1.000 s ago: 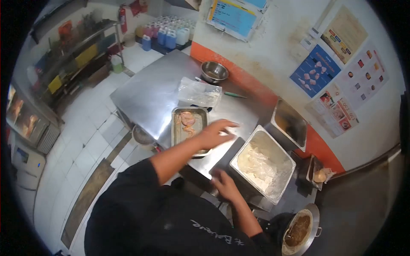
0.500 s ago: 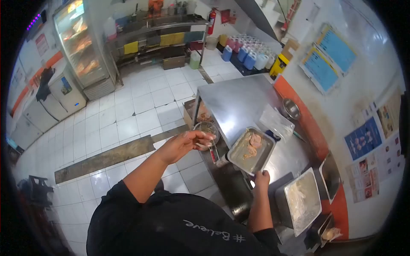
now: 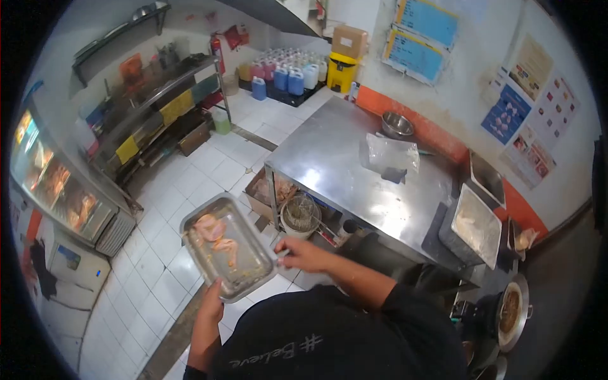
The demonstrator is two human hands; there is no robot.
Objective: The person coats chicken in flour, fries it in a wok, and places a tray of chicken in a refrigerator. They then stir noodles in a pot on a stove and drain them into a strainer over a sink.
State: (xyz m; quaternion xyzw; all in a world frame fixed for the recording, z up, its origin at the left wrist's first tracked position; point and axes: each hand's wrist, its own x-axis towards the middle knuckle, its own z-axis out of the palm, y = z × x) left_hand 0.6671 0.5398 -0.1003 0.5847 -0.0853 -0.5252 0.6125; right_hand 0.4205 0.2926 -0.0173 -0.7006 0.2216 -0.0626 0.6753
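A metal tray [image 3: 246, 229] is held up in front of my body, over the tiled floor and left of the steel table. Raw chicken pieces [image 3: 210, 228] lie on its bottom, toward the far left, with some wet residue around them. My left hand [image 3: 214, 305] grips the near edge, thumb up at the rim and the other fingers hidden below. On the tray's right edge, my right hand [image 3: 303, 254] is closed round the rim.
The steel table [image 3: 329, 158] bears a clear plastic bag [image 3: 394, 155], a metal bowl [image 3: 397, 125] and a deep pan with pale powder [image 3: 472, 221]. Beneath it stand a bucket [image 3: 299, 215] and a cardboard box [image 3: 256, 190]. A wide pot [image 3: 512, 310] is at lower right.
The tray has come off the table and moved left, over the floor. My left hand, free before, now holds its near edge. My view has turned right.
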